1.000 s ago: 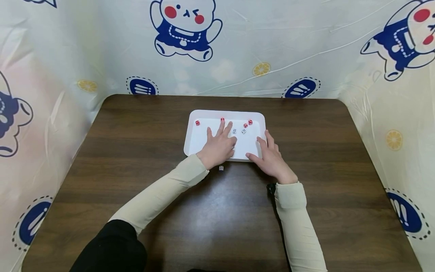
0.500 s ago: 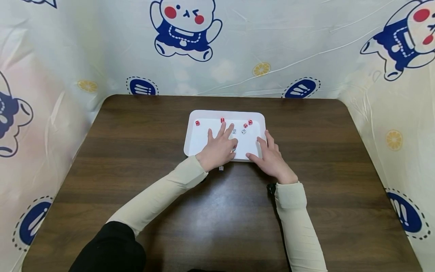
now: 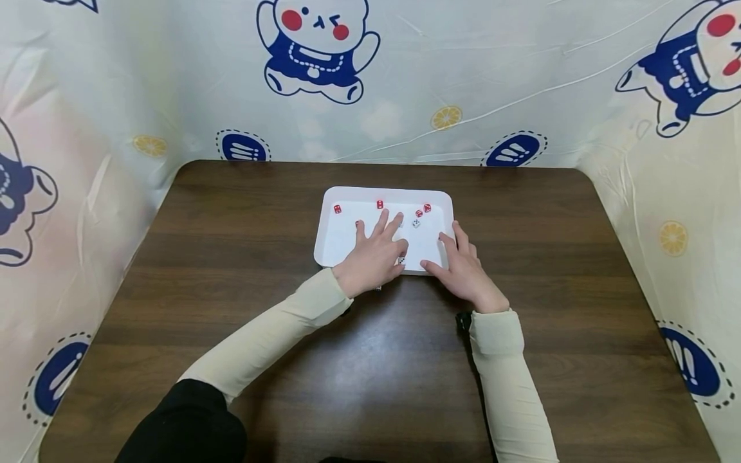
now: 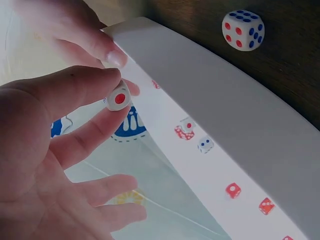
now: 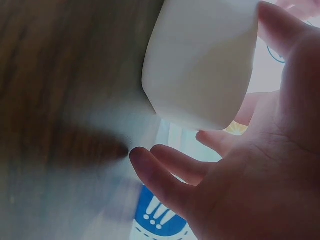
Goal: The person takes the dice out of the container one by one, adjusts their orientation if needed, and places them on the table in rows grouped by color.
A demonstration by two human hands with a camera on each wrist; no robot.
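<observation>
A white tray lies mid-table with several red dice and a white die in it. My left hand is over the tray's near half. In the left wrist view its thumb and forefinger pinch a small white die whose red one-dot face shows; the other fingers are spread. My right hand rests against the tray's near right corner, thumb on the near rim and fingers relaxed along the side.
One more white die with red and blue pips lies on the dark wooden table just outside the tray's near rim, by my left wrist. Printed plastic sheeting walls the table on three sides.
My left hand has drawn back a little toward the tray's near rim, uncovering a red die by its little finger. The right hand and tray have stayed put.
</observation>
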